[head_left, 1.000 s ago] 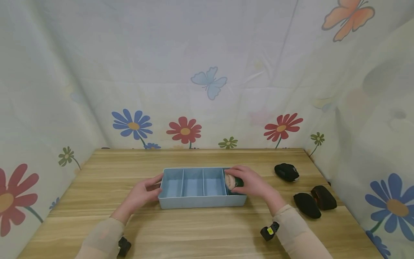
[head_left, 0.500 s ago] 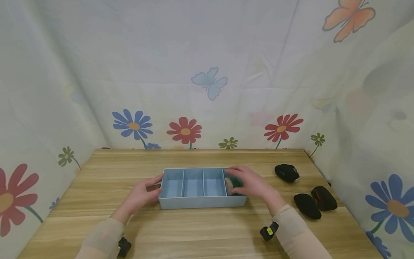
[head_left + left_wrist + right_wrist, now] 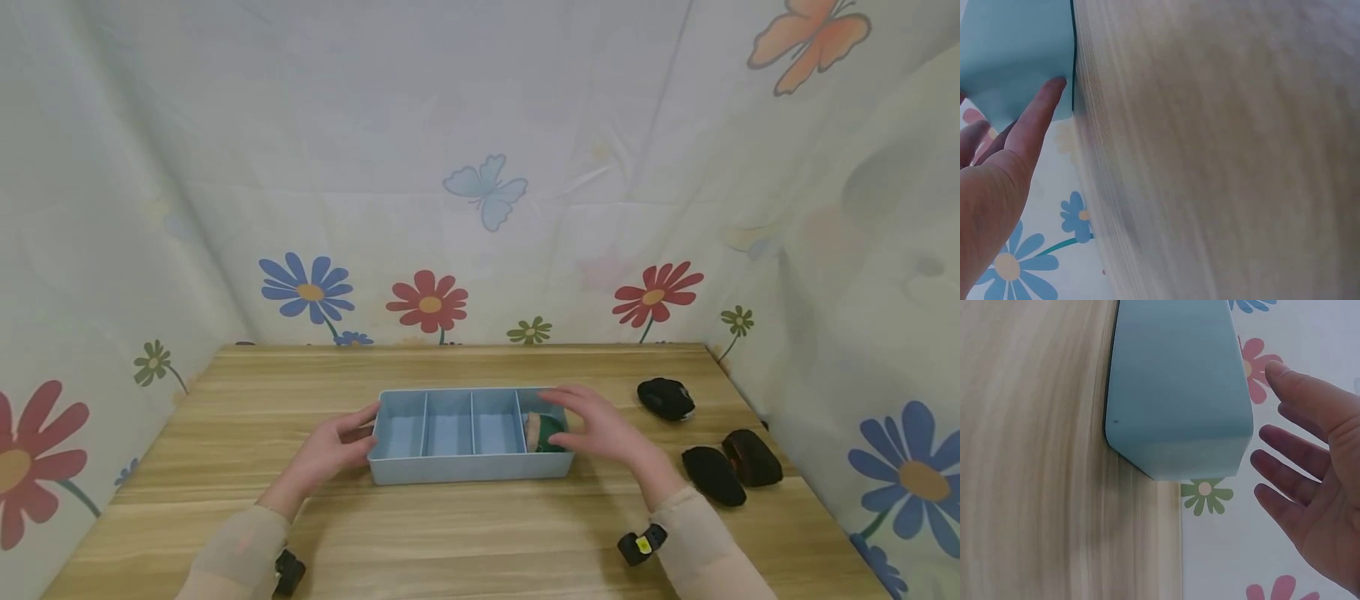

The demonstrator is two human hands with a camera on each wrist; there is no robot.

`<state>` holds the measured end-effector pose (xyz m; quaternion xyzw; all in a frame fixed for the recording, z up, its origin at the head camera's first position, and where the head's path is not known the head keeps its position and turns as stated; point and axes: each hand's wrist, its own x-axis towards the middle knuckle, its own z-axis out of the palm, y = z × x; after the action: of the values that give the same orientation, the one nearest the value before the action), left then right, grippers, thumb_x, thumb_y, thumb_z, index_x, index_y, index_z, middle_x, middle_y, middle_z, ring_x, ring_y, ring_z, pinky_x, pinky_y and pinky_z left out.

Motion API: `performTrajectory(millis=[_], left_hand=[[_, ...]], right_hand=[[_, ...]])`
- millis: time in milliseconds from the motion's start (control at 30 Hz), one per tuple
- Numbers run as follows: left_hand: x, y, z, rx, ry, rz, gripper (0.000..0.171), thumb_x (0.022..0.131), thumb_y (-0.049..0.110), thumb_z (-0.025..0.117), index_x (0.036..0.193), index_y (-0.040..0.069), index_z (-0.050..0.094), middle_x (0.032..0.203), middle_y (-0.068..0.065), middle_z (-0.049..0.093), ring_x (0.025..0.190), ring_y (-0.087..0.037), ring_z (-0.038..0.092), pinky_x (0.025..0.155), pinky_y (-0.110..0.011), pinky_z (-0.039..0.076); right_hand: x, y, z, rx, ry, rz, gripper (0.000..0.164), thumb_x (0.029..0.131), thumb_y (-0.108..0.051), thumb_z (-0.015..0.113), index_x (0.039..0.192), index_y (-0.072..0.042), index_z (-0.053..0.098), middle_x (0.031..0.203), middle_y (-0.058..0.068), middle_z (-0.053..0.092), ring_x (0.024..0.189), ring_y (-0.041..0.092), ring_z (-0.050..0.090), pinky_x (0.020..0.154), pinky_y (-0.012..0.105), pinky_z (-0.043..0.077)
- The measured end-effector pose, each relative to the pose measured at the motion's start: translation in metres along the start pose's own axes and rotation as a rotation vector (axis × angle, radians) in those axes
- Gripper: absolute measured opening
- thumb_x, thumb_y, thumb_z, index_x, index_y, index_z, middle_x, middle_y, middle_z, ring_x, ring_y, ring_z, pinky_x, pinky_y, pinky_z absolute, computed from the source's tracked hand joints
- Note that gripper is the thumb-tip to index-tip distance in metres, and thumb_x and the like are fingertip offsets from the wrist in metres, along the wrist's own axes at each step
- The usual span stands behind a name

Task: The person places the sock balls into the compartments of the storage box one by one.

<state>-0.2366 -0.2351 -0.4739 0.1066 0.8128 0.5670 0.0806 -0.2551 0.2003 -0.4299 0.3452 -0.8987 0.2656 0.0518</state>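
Note:
A light blue box (image 3: pixel 468 468) with several compartments sits on the wooden table. In its rightmost compartment lies a rolled bundle of green and beige cloth (image 3: pixel 549 433), like a rolled-up sock. My right hand (image 3: pixel 600 427) hovers over that compartment's right edge, fingers spread and holding nothing. The right wrist view shows this hand (image 3: pixel 1319 469) apart from the box's end wall (image 3: pixel 1179 381). At the opposite end, my left hand (image 3: pixel 330 446) touches the box's left wall with extended fingers and thumb. In the left wrist view, one straight digit of this hand (image 3: pixel 1004 175) rests against the wall.
To the right on the table lie a black bundle (image 3: pixel 665 399), another black bundle (image 3: pixel 714 476) and a dark brown one (image 3: pixel 752 457) beside it. A flower-printed cloth (image 3: pixel 480 250) hangs behind the table (image 3: pixel 450 542) and along both sides.
My right hand has let go of the green and beige bundle, which now lies down in the rightmost compartment. That hand has drawn back slightly right. The left hand has not moved.

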Motion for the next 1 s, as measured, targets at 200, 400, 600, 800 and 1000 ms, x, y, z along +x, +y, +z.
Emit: performTrajectory(millis=[200, 400, 600, 800, 1000], left_hand=[[-0.001, 0.000, 0.000, 0.000, -0.003, 0.004, 0.062, 0.094, 0.008, 0.065, 0.151, 0.003, 0.039, 0.154, -0.023, 0.035, 0.130, -0.043, 0.048, 0.088, -0.037, 0.056], [-0.001, -0.002, 0.000, 0.007, -0.006, 0.003, 0.062, 0.095, 0.009, 0.065, 0.151, 0.003, 0.039, 0.154, -0.023, 0.034, 0.129, -0.043, 0.049, 0.088, -0.037, 0.056], [-0.001, -0.003, 0.001, 0.004, -0.004, 0.006, 0.062, 0.095, 0.008, 0.064, 0.151, 0.002, 0.039, 0.154, -0.024, 0.035, 0.129, -0.044, 0.049, 0.086, -0.038, 0.056], [-0.001, -0.003, 0.000, 0.007, -0.002, 0.003, 0.062, 0.094, 0.009, 0.065, 0.151, 0.004, 0.039, 0.154, -0.023, 0.035, 0.129, -0.043, 0.049, 0.087, -0.037, 0.056], [0.001, -0.004, 0.001, 0.018, 0.005, -0.006, 0.061, 0.094, 0.009, 0.064, 0.151, 0.005, 0.040, 0.154, -0.021, 0.036, 0.129, -0.043, 0.049, 0.087, -0.037, 0.056]], right_hand=[[-0.012, 0.008, 0.000, 0.042, 0.041, 0.042, 0.057, 0.084, -0.019, 0.080, 0.137, -0.008, 0.059, 0.135, 0.013, 0.059, 0.125, 0.036, 0.052, 0.102, 0.057, 0.043], [-0.024, 0.012, -0.001, 0.049, 0.101, 0.073, 0.053, 0.084, -0.015, 0.080, 0.133, -0.007, 0.062, 0.128, 0.009, 0.063, 0.119, 0.031, 0.057, 0.099, 0.054, 0.047], [-0.033, 0.015, -0.002, 0.040, 0.169, 0.066, 0.048, 0.082, -0.011, 0.081, 0.126, -0.004, 0.065, 0.122, 0.008, 0.066, 0.111, 0.029, 0.061, 0.093, 0.053, 0.050], [-0.044, 0.024, -0.003, 0.020, 0.215, 0.053, 0.048, 0.080, -0.010, 0.082, 0.125, -0.004, 0.066, 0.119, 0.008, 0.068, 0.108, 0.028, 0.063, 0.091, 0.051, 0.052], [-0.060, 0.029, -0.011, 0.004, 0.230, 0.113, 0.049, 0.081, -0.011, 0.081, 0.127, -0.005, 0.065, 0.120, 0.009, 0.068, 0.108, 0.029, 0.064, 0.091, 0.053, 0.052]])
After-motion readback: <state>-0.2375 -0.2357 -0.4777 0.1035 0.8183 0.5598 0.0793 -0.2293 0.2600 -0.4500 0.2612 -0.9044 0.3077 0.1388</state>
